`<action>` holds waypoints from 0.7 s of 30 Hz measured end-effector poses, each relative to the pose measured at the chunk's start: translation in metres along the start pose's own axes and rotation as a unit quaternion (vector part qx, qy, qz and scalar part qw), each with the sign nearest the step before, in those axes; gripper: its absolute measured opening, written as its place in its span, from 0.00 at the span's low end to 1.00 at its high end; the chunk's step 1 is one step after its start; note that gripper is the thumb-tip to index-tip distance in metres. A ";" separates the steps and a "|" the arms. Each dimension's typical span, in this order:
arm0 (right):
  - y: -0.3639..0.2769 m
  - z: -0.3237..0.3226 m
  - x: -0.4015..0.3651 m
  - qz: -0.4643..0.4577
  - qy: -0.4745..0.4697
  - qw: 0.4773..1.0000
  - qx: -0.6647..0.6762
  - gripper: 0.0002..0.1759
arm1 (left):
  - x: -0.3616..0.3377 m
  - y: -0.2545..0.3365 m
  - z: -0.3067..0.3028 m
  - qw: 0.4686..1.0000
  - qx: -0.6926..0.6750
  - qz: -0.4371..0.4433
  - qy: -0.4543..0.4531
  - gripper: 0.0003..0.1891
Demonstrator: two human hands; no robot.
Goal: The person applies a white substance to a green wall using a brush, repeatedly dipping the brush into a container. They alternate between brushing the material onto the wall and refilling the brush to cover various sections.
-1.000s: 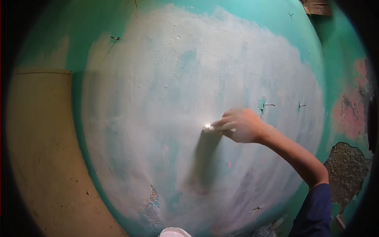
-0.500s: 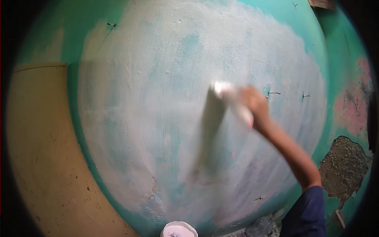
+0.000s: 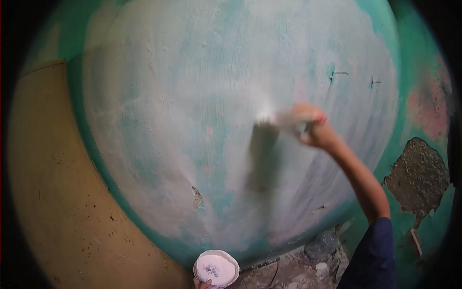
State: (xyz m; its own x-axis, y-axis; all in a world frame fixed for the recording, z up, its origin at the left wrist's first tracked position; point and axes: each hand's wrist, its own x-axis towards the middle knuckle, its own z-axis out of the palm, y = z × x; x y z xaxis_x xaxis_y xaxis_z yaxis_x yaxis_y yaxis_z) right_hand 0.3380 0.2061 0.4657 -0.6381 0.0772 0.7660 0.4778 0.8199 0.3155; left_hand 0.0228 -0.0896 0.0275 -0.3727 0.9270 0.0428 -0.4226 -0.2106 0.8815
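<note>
My right hand [image 3: 315, 127] grips a paintbrush [image 3: 276, 118] and presses its white bristles against the wall [image 3: 192, 96], which is green under a wide patch of fresh white paint. The hand and brush are blurred by motion. A dark blue sleeve covers my upper right arm. At the bottom edge my left hand [image 3: 202, 284] shows only as fingertips on a small white bowl of paint [image 3: 216, 268], held from below.
A yellow wall section [image 3: 53, 192] stands at the left. Two nails [image 3: 339, 73] stick out of the wall at upper right. Plaster has flaked off to bare rough render [image 3: 418, 176] at the right. Rubble [image 3: 308, 262] lies at the wall's foot.
The view has tilted down, so the paint bowl and rubble show more. My right hand has swung the brush from an upward tilt to level, lower on the wall's painted patch.
</note>
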 end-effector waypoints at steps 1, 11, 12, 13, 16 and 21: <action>-0.001 -0.010 0.016 0.034 0.026 0.999 -0.025 0.14 | -0.004 -0.001 -0.006 0.980 0.104 0.155 -0.068 0.27; -0.115 0.142 -0.144 0.060 0.084 0.984 -0.148 0.20 | 0.010 0.029 -0.024 0.937 0.321 0.125 -0.060 0.30; -0.133 0.161 -0.170 0.081 0.062 0.987 -0.127 0.21 | 0.011 0.030 -0.021 0.946 0.300 0.109 -0.056 0.30; -0.147 0.179 -0.194 0.094 0.041 0.988 -0.113 0.21 | 0.011 0.031 -0.020 0.954 0.279 0.094 -0.052 0.30; -0.163 0.190 -0.222 0.125 -0.019 0.991 -0.039 0.22 | 0.009 0.038 -0.018 0.973 0.220 0.048 -0.045 0.31; -0.120 0.160 -0.186 0.138 -0.105 0.984 0.048 0.22 | 0.002 0.052 -0.018 0.992 0.118 -0.028 -0.036 0.33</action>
State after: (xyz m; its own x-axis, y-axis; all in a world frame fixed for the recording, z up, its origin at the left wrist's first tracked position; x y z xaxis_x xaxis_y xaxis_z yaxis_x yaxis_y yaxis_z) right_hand 0.3027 0.1842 0.1961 -0.6075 0.4115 0.6795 0.5971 0.8007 0.0489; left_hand -0.0150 -0.1040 0.0649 -0.2905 0.9567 0.0161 -0.2338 -0.0873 0.9684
